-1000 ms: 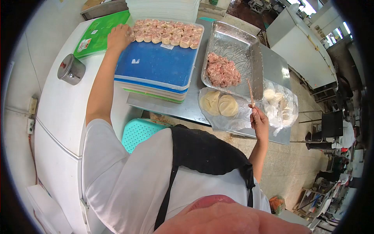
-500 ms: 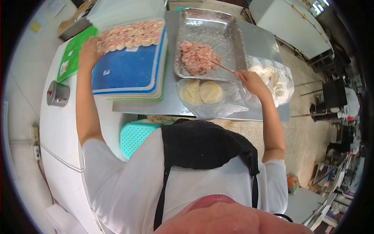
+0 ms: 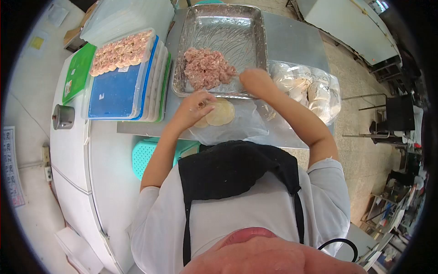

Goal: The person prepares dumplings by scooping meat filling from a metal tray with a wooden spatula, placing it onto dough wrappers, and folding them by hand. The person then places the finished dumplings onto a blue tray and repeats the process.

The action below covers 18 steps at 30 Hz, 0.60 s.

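My left hand (image 3: 194, 108) is over the round dough wrappers (image 3: 220, 112), its thumb and fingers apart, with nothing seen between them. The wrappers lie on a clear plastic sheet (image 3: 246, 123). At the near right part of the metal tray (image 3: 230, 36), my right hand (image 3: 256, 83) is closed round the thin stick, which is mostly hidden. A mound of minced meat (image 3: 207, 68) fills the tray's near left. Rows of filled dumplings (image 3: 122, 52) sit on the far end of the blue board (image 3: 114, 93), on top of a stack.
Bagged dough wrappers (image 3: 310, 91) lie right of the tray. At the left are a green lid (image 3: 77, 75), a metal pot (image 3: 63, 117) and stacked clear containers (image 3: 127, 18). A turquoise basket (image 3: 146, 157) stands below the table edge.
My left hand has moved right, from the dumplings to the wrappers. My right hand has moved with the stick to the tray, beside the meat. The view has shifted right.
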Each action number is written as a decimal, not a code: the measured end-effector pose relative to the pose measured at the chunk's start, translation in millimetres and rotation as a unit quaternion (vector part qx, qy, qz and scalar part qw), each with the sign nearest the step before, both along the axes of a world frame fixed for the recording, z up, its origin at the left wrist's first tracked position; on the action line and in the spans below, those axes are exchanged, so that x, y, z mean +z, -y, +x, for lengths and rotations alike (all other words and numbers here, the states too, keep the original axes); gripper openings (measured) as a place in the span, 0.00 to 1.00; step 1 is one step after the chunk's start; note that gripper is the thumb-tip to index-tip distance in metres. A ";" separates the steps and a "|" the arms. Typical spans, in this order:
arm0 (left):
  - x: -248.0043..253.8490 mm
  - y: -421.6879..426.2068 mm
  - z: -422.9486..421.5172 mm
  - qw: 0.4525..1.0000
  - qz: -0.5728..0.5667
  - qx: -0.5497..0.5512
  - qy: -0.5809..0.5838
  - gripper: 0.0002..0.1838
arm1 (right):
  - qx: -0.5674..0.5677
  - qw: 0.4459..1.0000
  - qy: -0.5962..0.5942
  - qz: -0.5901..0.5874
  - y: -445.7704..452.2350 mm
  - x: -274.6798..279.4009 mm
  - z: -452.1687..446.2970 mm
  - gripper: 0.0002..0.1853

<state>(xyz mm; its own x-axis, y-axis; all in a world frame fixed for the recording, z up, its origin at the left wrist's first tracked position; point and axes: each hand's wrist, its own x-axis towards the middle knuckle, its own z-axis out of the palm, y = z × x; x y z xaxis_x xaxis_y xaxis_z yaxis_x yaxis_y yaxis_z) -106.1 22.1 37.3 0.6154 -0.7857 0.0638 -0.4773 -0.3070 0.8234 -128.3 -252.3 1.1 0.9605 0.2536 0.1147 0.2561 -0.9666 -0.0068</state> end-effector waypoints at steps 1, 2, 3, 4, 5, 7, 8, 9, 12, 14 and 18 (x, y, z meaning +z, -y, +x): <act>-18.3 5.8 -3.8 0.999 0.027 0.013 -0.021 0.17 | 0.037 0.998 -0.050 -0.007 -6.4 13.7 -17.0 0.11; -36.7 9.1 -8.7 0.999 0.029 0.020 -0.024 0.17 | 0.074 0.992 -0.098 -0.015 -6.4 26.9 -24.1 0.08; -53.7 11.9 -14.1 0.999 0.043 0.014 0.002 0.17 | 0.080 0.992 -0.100 -0.013 -1.3 39.3 -22.6 0.08; -61.9 15.0 -19.2 0.998 0.058 0.008 0.027 0.17 | 0.065 0.992 -0.105 -0.026 3.8 51.6 -20.9 0.08; -68.6 16.3 -24.0 0.998 0.060 0.014 0.025 0.17 | 0.050 0.992 -0.109 -0.038 8.3 56.1 -19.8 0.08; -72.9 19.4 -32.2 0.987 0.061 0.008 0.146 0.18 | 0.039 0.995 -0.083 -0.029 28.0 48.0 7.8 0.08; -73.6 20.7 -33.7 0.987 0.065 0.013 0.144 0.18 | 0.021 0.998 -0.057 -0.021 34.6 41.9 17.4 0.08; -74.0 20.7 -34.5 0.986 0.068 0.023 0.150 0.17 | 0.026 0.998 -0.060 -0.018 35.1 28.8 16.7 0.08; -81.9 15.7 -29.7 0.987 0.076 0.031 0.138 0.14 | 0.069 0.997 -0.041 0.007 28.1 2.7 7.4 0.10; -85.2 12.8 -29.0 0.989 0.079 0.033 0.117 0.12 | 0.142 0.986 -0.084 0.000 13.4 19.4 -20.0 0.10; -77.9 10.0 -24.5 0.991 0.052 0.114 0.051 0.12 | 0.052 0.988 -0.143 -0.011 43.2 36.8 14.7 0.08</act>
<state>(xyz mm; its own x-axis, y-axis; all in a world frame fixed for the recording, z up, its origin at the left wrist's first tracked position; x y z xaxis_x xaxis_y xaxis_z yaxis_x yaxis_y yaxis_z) -130.7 12.0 -40.6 0.7717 -0.6331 0.0607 -0.4654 -0.4970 0.7324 -113.6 -295.5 37.9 0.9212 0.3527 -0.1639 0.3453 -0.9357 -0.0728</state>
